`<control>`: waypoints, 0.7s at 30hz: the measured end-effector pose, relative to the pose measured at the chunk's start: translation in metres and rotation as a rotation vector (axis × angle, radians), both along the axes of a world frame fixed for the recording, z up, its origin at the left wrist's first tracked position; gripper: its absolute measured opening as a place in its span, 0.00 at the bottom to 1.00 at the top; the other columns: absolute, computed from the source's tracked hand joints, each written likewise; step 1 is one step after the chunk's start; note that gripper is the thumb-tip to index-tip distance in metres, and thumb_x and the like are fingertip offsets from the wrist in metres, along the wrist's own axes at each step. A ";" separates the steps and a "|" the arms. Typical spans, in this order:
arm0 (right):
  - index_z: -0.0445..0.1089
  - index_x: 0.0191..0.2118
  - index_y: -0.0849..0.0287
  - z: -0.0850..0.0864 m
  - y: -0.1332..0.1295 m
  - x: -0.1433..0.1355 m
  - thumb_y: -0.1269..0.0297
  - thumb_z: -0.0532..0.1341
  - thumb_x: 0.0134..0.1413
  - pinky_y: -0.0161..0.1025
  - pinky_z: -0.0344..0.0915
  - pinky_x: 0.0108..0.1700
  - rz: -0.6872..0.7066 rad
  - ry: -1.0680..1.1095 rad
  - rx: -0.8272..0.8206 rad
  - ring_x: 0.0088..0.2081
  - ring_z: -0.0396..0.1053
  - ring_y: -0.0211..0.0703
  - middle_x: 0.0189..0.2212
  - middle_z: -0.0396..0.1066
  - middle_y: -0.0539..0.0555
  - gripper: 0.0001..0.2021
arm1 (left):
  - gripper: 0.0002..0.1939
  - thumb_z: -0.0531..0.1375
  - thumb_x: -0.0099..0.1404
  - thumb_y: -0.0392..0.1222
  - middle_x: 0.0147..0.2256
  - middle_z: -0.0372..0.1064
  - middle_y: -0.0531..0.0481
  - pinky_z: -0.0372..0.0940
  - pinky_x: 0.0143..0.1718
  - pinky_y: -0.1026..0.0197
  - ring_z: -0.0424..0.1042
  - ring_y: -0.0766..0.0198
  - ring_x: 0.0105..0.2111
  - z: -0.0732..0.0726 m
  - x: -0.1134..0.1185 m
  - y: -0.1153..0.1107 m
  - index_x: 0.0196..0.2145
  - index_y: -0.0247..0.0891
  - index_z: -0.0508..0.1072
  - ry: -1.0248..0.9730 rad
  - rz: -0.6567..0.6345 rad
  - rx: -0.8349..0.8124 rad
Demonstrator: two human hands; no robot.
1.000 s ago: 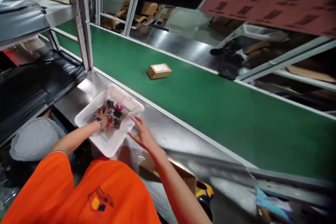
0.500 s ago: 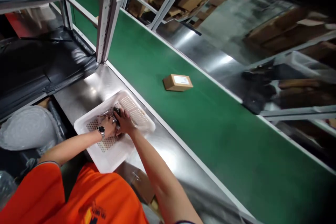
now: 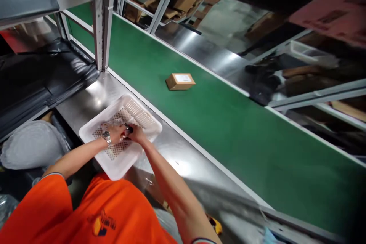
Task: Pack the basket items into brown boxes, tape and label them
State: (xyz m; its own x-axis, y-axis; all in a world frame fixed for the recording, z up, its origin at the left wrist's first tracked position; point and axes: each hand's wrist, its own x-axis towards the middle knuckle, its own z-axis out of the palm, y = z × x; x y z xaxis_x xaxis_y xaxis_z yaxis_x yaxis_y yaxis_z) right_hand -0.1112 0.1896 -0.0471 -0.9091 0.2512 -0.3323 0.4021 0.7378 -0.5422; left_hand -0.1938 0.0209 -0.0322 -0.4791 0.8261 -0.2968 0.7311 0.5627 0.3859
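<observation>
A white plastic basket (image 3: 117, 169) with a perforated bottom sits in front of me on the metal ledge. Both hands are inside it, close together. My right hand (image 3: 137, 134) is closed around a small dark, shiny item (image 3: 129, 129), its kind too small to make out. From the other side my left hand (image 3: 115, 134), a watch on its wrist, has its fingers closed at the same item. Beneath and beyond the left hand lies a clear, printed plastic packet (image 3: 110, 122) on the basket's bottom.
Beyond the ledge (image 3: 168, 156) runs a green conveyor belt (image 3: 223, 129), bearing a labelled cardboard box (image 3: 180, 81). A metal post (image 3: 102, 26) rises at the left. Bubble-wrap roll (image 3: 34, 145) and black plastic sheeting (image 3: 34, 80) lie on my left.
My hands have drawn together around the dark item, and more of the basket's bottom shows. The view has shifted, so the box and the post appear farther left.
</observation>
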 end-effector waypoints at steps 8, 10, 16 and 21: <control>0.85 0.51 0.60 0.112 0.031 0.062 0.64 0.76 0.52 0.39 0.71 0.44 -0.081 0.176 0.006 0.41 0.79 0.50 0.40 0.86 0.55 0.19 | 0.17 0.57 0.85 0.40 0.61 0.82 0.38 0.75 0.62 0.51 0.81 0.49 0.58 0.090 0.045 0.014 0.62 0.37 0.81 0.048 -0.053 0.219; 0.85 0.50 0.60 0.131 0.034 0.107 0.63 0.77 0.49 0.40 0.70 0.43 -0.105 0.176 0.045 0.38 0.78 0.50 0.38 0.86 0.55 0.20 | 0.17 0.58 0.84 0.37 0.62 0.81 0.38 0.76 0.62 0.52 0.80 0.50 0.59 0.100 0.078 0.021 0.63 0.38 0.81 0.005 -0.118 0.273; 0.84 0.56 0.60 0.126 0.027 0.273 0.64 0.71 0.56 0.45 0.73 0.51 -0.304 0.112 0.150 0.45 0.80 0.54 0.47 0.86 0.62 0.21 | 0.20 0.62 0.78 0.33 0.64 0.80 0.36 0.77 0.65 0.48 0.80 0.47 0.61 0.083 0.193 0.048 0.65 0.37 0.78 -0.187 -0.380 0.312; 0.83 0.56 0.59 0.067 0.017 0.367 0.69 0.70 0.50 0.53 0.76 0.60 -0.588 0.102 0.127 0.51 0.79 0.59 0.50 0.81 0.63 0.25 | 0.21 0.64 0.77 0.34 0.63 0.82 0.37 0.77 0.64 0.53 0.82 0.47 0.60 0.042 0.264 0.070 0.65 0.39 0.79 -0.237 -0.527 0.251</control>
